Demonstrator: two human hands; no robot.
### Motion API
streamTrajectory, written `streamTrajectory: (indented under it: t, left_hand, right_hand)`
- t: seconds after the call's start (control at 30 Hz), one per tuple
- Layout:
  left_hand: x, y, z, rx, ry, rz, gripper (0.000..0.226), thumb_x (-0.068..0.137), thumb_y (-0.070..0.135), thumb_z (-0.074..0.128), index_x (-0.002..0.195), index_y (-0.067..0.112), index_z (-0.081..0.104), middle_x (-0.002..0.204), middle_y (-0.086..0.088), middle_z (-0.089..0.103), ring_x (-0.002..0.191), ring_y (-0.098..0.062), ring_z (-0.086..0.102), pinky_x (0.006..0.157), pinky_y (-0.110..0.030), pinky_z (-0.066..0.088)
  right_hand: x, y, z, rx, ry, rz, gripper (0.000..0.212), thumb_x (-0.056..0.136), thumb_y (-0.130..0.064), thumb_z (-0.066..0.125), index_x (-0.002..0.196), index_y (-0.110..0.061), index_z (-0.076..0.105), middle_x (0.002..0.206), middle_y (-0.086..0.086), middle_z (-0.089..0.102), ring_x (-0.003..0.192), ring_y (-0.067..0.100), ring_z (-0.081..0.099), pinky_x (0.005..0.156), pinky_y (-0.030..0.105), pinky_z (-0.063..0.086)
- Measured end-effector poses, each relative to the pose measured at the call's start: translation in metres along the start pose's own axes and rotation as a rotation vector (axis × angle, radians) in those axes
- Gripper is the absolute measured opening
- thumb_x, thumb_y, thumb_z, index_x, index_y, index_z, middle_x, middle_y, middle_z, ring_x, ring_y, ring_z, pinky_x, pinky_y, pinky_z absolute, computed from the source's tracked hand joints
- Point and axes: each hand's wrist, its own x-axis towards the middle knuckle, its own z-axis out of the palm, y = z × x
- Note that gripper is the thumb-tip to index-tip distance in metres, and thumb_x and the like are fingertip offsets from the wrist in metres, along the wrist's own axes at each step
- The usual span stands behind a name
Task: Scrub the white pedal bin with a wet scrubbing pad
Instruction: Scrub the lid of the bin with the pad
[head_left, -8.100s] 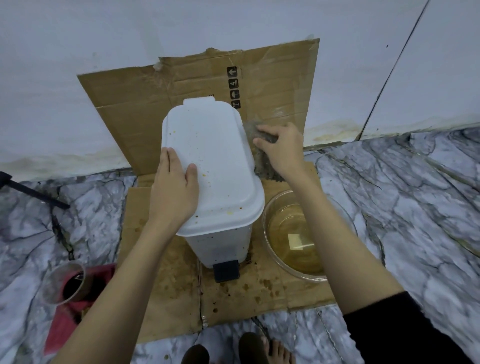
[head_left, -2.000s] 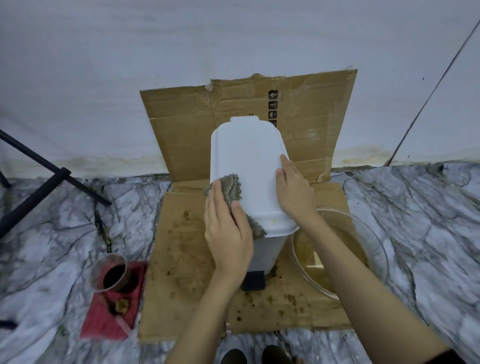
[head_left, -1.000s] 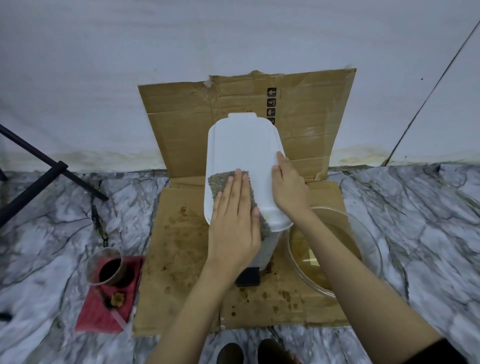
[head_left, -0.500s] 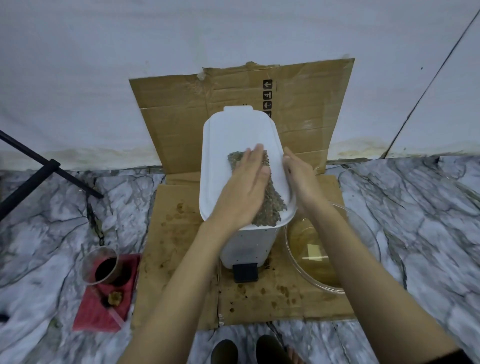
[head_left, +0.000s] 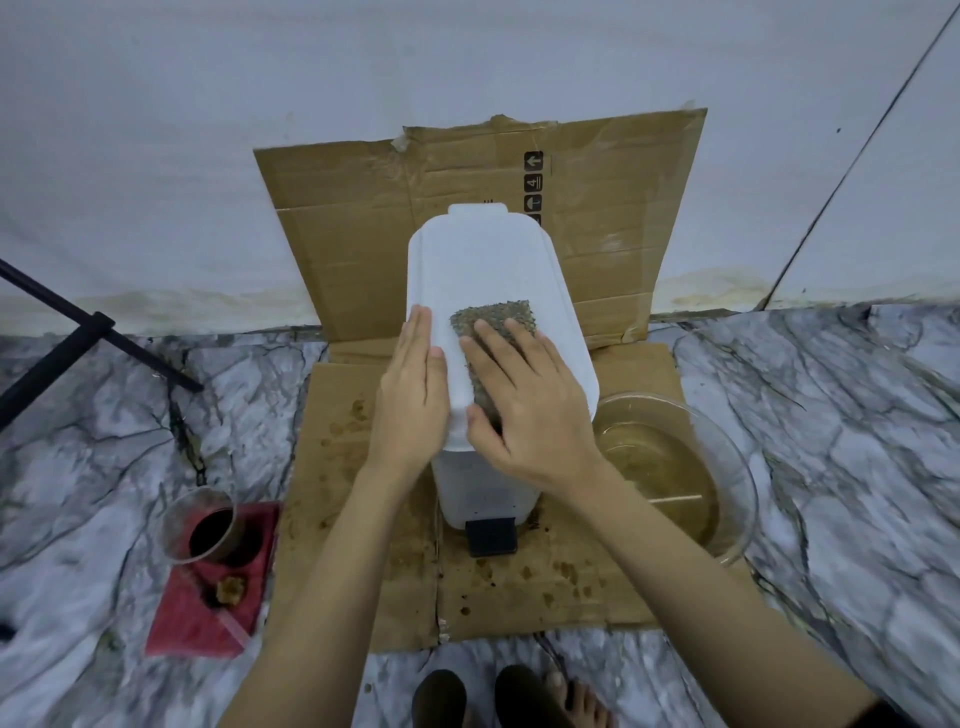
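The white pedal bin (head_left: 483, 260) stands upright on flattened cardboard (head_left: 545, 587), lid shut, its black pedal (head_left: 491, 538) facing me. A grey-green scrubbing pad (head_left: 493, 314) lies flat on the near right half of the lid. My right hand (head_left: 530, 410) presses down on the pad with fingers spread, covering its near part. My left hand (head_left: 410, 405) holds the lid's left rim, thumb on top and fingers along the side.
A glass bowl (head_left: 737, 467) of yellowish water sits right of the bin, touching the cardboard. A plastic cup (head_left: 205, 525) of dark liquid stands on a red cloth (head_left: 202, 618) at left. A black stand leg (head_left: 78, 322) crosses far left. My feet (head_left: 519, 696) are below.
The pad has passed from my left hand to my right hand on the lid. My left hand has moved to the lid's left rim, and my right hand has left the right rim.
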Motion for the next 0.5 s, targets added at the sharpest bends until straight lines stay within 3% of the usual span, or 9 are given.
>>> streamTrajectory:
  t: [0.13,0.23,0.37,0.5]
  left_hand:
    - [-0.001,-0.002,0.001,-0.057,0.005,0.000,0.045,0.103,0.019,0.027,0.148,0.012,0.023,0.156,0.000,0.021,0.143,-0.010,0.019,0.118,-0.027,0.017]
    - [-0.001,-0.002,0.002,-0.042,0.017,0.011,0.045,0.103,0.019,0.027,0.148,0.011,0.023,0.156,-0.001,0.022,0.144,-0.010,0.018,0.116,-0.021,0.014]
    - [-0.002,-0.003,0.004,-0.072,0.053,0.007,0.044,0.103,0.016,0.028,0.147,0.010,0.026,0.155,-0.003,0.024,0.143,-0.010,0.020,0.115,-0.020,0.015]
    - [-0.001,-0.004,0.002,-0.086,0.025,0.010,0.044,0.103,0.017,0.029,0.147,0.012,0.027,0.155,-0.001,0.025,0.142,-0.009,0.023,0.117,-0.025,0.018]
  right_hand:
    - [-0.002,0.017,-0.019,0.046,-0.258,-0.155,0.067,0.085,-0.040,0.036,0.145,-0.010,0.030,0.153,0.007,0.029,0.143,0.025,0.018,0.118,0.035,0.008]
    - [0.002,0.031,-0.025,0.131,-0.406,-0.167,0.072,0.091,-0.050,0.038,0.150,-0.016,0.013,0.159,-0.002,0.009,0.145,0.012,-0.004,0.115,0.022,-0.007]
    - [0.006,0.024,-0.017,0.068,-0.308,-0.149,0.078,0.086,-0.058,0.030,0.148,-0.012,0.023,0.156,0.004,0.021,0.145,0.019,0.011,0.114,0.023,-0.001]
    - [0.005,0.020,-0.013,0.072,-0.226,-0.120,0.074,0.086,-0.056,0.035,0.144,-0.009,0.034,0.151,0.007,0.033,0.142,0.023,0.023,0.113,0.024,0.005]
